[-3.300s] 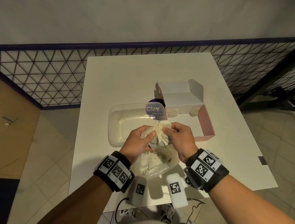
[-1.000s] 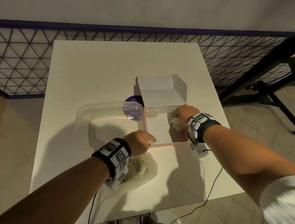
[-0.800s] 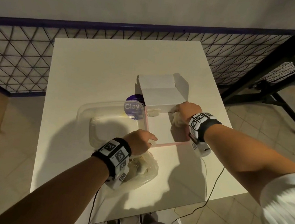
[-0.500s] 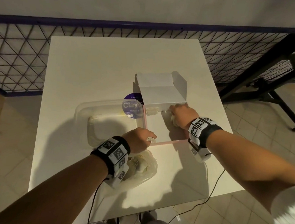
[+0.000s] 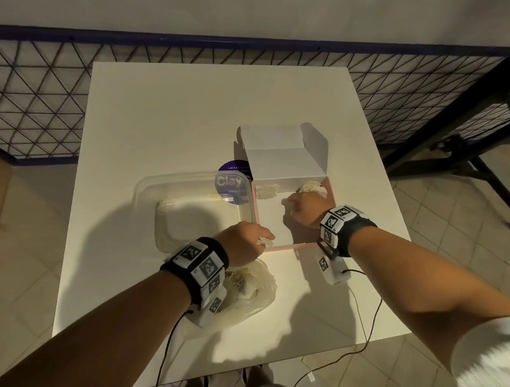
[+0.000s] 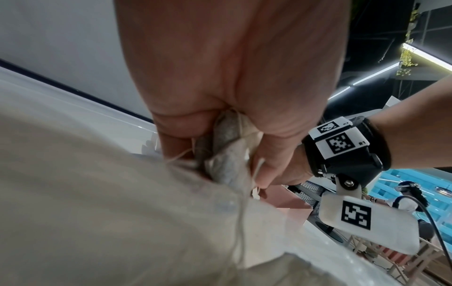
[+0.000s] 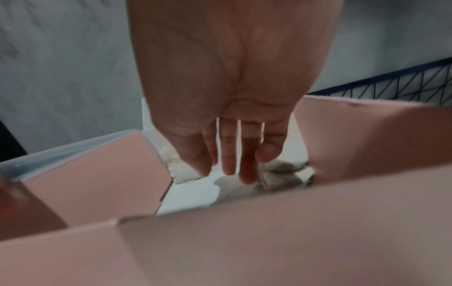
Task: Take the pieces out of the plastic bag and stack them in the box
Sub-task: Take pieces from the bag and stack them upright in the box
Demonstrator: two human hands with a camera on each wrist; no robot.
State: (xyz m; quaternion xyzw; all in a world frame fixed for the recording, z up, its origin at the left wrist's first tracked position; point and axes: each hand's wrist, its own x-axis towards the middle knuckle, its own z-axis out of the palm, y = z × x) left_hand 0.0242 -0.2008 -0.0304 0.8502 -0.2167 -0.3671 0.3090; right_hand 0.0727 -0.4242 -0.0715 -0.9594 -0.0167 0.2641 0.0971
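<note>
The pink box [image 5: 283, 247] stands open in the middle of the table, its white lid folded back. Two pale pouch-like pieces lie along its back wall, one at the left [image 5: 266, 191] and one at the right corner [image 5: 311, 186]. My right hand [image 5: 301, 208] is inside the box with its fingers [image 7: 228, 154] straight, just over a greyish piece [image 7: 278, 174]. My left hand [image 5: 248, 239] rests at the box's near-left corner and grips a bunch of stringed pieces [image 6: 227, 154]. The plastic bag [image 5: 251, 291] with more pieces lies under my left wrist.
A clear plastic tub [image 5: 185, 205] with a purple "Clay" label [image 5: 231, 182] sits against the box's left side. A cable [image 5: 366, 320] trails off the table's front right. A black mesh fence [image 5: 34, 97] runs behind the table.
My right hand carried a piece to the box's back right corner, left it there, and has drawn back toward the box's middle. The left hand has stayed at the near-left corner.
</note>
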